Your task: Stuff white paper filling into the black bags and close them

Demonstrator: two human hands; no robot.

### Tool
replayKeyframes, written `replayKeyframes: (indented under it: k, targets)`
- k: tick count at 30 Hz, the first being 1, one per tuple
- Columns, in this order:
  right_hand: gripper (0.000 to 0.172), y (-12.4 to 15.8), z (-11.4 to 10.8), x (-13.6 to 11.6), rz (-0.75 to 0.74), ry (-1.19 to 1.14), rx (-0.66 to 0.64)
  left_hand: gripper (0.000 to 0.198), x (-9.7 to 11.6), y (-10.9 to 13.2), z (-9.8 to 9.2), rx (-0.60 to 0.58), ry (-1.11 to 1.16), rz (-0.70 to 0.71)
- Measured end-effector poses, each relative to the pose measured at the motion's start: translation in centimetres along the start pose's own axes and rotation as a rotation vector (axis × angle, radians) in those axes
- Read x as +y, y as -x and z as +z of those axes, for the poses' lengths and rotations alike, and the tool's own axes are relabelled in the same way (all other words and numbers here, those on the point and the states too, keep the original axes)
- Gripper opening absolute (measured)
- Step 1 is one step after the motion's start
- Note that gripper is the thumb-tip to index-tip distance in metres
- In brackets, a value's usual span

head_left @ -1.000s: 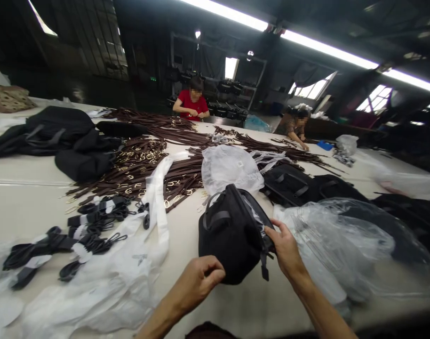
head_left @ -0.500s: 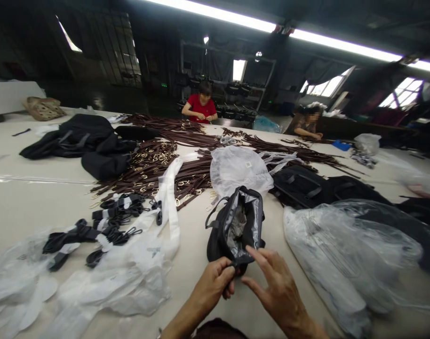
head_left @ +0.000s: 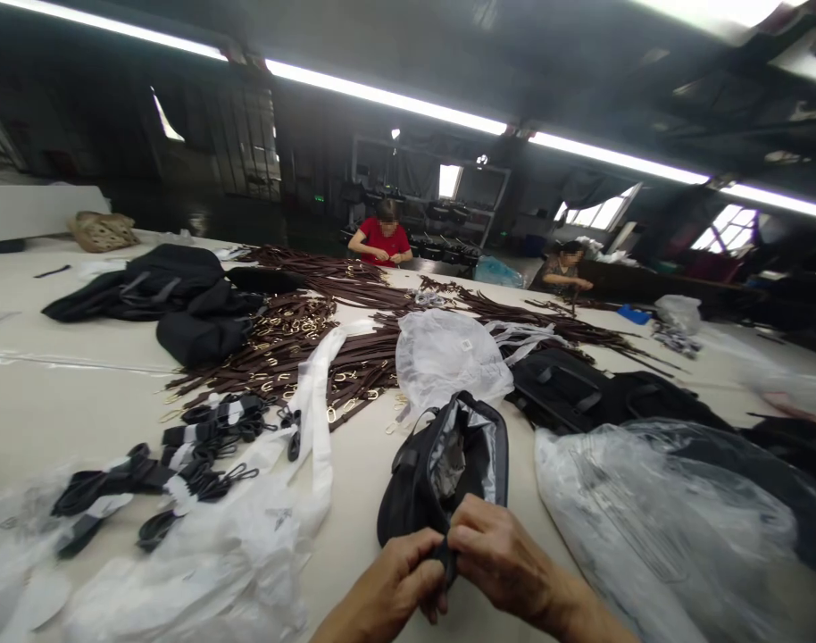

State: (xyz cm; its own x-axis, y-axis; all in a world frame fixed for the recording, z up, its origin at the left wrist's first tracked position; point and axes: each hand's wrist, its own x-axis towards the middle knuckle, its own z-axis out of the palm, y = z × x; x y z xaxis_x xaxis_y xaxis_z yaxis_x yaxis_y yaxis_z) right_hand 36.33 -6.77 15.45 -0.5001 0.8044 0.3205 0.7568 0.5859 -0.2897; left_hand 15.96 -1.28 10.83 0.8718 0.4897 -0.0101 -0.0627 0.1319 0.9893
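Observation:
A small black bag (head_left: 408, 482) with a silvery lining stands on the table in front of me, its top gaping. My left hand (head_left: 408, 576) pinches the near end of the bag's opening. Close against it, my right hand (head_left: 492, 554) has its fingers closed on the same end of the rim. What exactly lies between the fingertips, perhaps a zipper end, is hidden. Just behind the bag is a crumpled white translucent plastic bag (head_left: 452, 357).
Black straps (head_left: 207, 446) and white plastic wrapping (head_left: 247, 554) lie at left. Brown straps with gold clasps (head_left: 294, 321) spread across the middle. More black bags (head_left: 173, 277) sit at far left. Clear plastic (head_left: 615, 500) covers the right. Two people (head_left: 383, 239) work across the table.
My right hand has moved left, from open with fingers spread to closed on the bag's near rim beside my left hand. The view has tilted upward.

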Motion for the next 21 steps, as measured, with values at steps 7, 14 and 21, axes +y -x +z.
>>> replayKeyframes:
  k: [7, 14, 21]
  targets:
    - [0.015, -1.0, -1.5, 0.5, 0.098, -0.156, 0.059, 0.060, -2.0, -2.1, 0.0, 0.029, 0.233, 0.041]
    - [0.011, -2.0, -0.5, 1.6, 0.321, 0.069, 0.539, 0.041, 2.3, -5.2, 1.2, 0.305, -0.241, 0.207]
    - [0.031, -4.8, -3.5, 6.8, 0.741, -0.253, 0.784, 0.031, 6.6, -8.4, 2.2, 0.392, -0.664, 0.157]
